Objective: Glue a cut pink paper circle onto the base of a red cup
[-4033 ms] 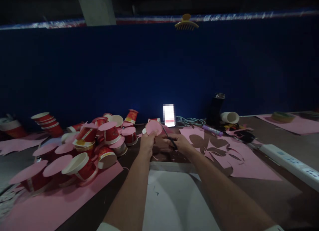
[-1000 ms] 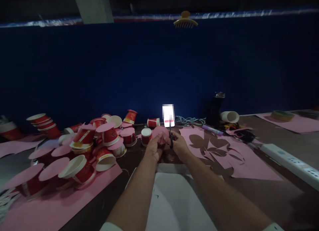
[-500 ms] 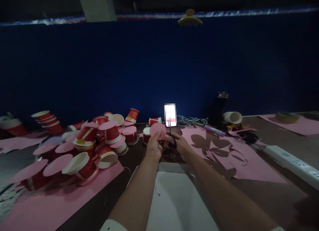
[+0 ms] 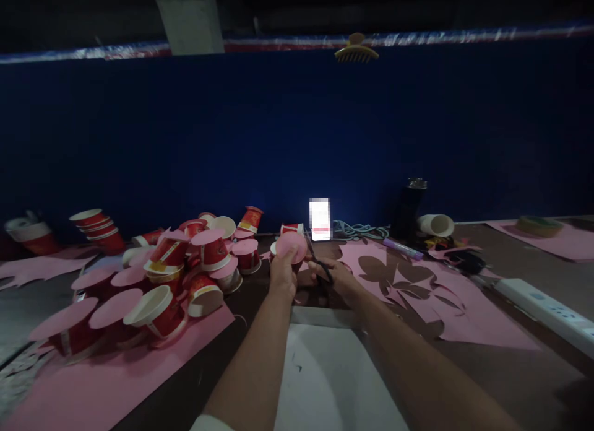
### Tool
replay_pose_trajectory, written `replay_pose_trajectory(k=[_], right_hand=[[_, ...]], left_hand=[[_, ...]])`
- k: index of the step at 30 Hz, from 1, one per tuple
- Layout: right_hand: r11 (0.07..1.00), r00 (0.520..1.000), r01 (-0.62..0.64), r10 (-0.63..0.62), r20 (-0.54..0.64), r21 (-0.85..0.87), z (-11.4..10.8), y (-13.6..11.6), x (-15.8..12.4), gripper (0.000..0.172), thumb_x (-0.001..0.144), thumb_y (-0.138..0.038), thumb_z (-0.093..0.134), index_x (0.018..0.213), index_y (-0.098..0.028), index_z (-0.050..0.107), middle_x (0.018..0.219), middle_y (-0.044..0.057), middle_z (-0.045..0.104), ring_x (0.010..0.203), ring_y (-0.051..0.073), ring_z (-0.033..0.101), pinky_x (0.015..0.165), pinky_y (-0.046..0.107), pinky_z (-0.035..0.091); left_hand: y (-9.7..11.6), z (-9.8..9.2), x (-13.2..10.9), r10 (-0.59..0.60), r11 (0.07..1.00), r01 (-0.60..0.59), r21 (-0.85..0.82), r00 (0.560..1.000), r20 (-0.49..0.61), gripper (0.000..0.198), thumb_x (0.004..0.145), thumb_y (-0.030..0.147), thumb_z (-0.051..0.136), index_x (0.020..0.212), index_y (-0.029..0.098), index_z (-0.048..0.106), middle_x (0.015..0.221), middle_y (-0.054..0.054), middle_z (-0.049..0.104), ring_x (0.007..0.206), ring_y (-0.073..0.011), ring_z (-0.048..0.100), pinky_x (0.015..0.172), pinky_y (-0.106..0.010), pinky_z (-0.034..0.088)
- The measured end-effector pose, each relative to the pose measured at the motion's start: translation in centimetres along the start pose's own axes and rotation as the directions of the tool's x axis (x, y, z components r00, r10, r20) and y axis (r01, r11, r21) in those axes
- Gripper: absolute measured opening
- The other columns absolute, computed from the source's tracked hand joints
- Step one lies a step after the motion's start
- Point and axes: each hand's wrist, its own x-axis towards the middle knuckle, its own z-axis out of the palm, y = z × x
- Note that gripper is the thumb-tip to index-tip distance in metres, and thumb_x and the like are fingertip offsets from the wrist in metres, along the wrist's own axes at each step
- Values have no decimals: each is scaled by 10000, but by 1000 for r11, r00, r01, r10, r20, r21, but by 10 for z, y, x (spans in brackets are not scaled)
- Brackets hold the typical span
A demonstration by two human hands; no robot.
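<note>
In the head view, my left hand (image 4: 284, 277) is closed on a round pink paper disc (image 4: 293, 244), its thumb on the face of the disc. Whether a cup sits under that disc I cannot tell. Dark-handled scissors (image 4: 325, 268) are in my right hand (image 4: 341, 278), fingers wrapped round the handles. Their blades point up and left, close to the disc's right edge. Just behind my left hand, a small red paper cup (image 4: 292, 228) lies near the lit phone (image 4: 320, 220).
Red paper cups (image 4: 211, 251), several topped with pink discs, crowd the left on pink paper (image 4: 153, 372). Cut pink sheets (image 4: 477, 319) lie right, with a purple marker (image 4: 403, 249), dark bottle (image 4: 408, 208) and power strip (image 4: 547, 307). A white box (image 4: 334, 369) is under my forearms.
The view has tipped slightly upward. My right hand has turned the scissors, which stood nearly upright before and now lean left toward the disc. The disc stays in my left hand.
</note>
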Motion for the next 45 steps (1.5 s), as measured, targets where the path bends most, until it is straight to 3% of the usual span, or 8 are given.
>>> replay_pose_trajectory(k=[10, 45], right_hand=[[999, 1000, 12, -11, 15, -34, -2, 5, 4, 566, 624, -415, 773, 1120, -167, 663, 639, -12, 595, 576, 95, 512, 573, 241, 402], [998, 998, 54, -53, 22, -40, 2, -1, 3, 534, 601, -437, 774, 1033, -132, 701, 562, -28, 509, 509, 76, 421, 490, 224, 318]], left_hand=[[-3, -5, 6, 18, 995, -18, 96, 1000, -7, 265, 622, 169, 721, 855, 98, 616, 690, -33, 636, 574, -121, 597, 507, -222, 473], [0, -1, 1, -12, 999, 11, 32, 1000, 12, 221, 618, 126, 720, 814, 102, 620, 668, -27, 642, 543, -115, 593, 508, -224, 479]])
